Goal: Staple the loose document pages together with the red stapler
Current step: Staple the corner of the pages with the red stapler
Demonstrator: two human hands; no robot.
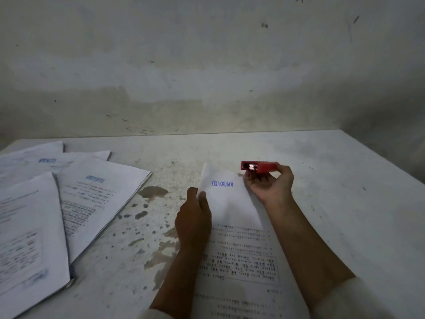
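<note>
A white document [232,203] with a blue "APPROVED" stamp lies between my arms, its text upside down to me. My left hand [194,217] grips its left edge, thumb on top, and the far end is lifted and curved. My right hand [270,184] holds the red stapler [258,167] just past the document's far right corner, its metal mouth facing left. The stapler sits beside the corner, apart from the paper.
Several other stamped documents [92,194] lie overlapping on the left of the stained white table [333,203]. A grubby wall [207,65] rises right behind the table's far edge.
</note>
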